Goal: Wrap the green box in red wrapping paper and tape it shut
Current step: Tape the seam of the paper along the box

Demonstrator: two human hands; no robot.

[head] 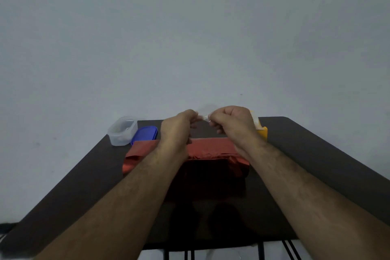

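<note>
box: green box not visible as such; presumably under the red glossy wrapping paper (211, 150), a wrapped block mid-desk. Paper covers top and near side; loose flaps stick out at both ends of the block.
left hand (179, 126): raised above the far edge of the wrapped block, fingers curled, pinching one end of a small clear strip of tape (204, 118).
right hand (230, 123): same height, just right of the left hand, fingers curled, pinching the other end of the strip. A yellow tape dispenser (260, 131) shows behind it; can't tell if the hand touches it.
desk: dark brown desk (316, 154) carries everything.
other: clear plastic tub (122, 131) and blue plastic lid (145, 135), touching, just beyond the block's left end.
step (guess): tape piece being readied for the top seam.
risk 1: neither hand is on the paper, so the top overlap may spring open before tape lands.
risk 2: short strip held by both ends can fold onto itself or stick to the fingers.
risk 3: end flaps unfolded; taping the seam slack leaves a loose wrap.
</note>
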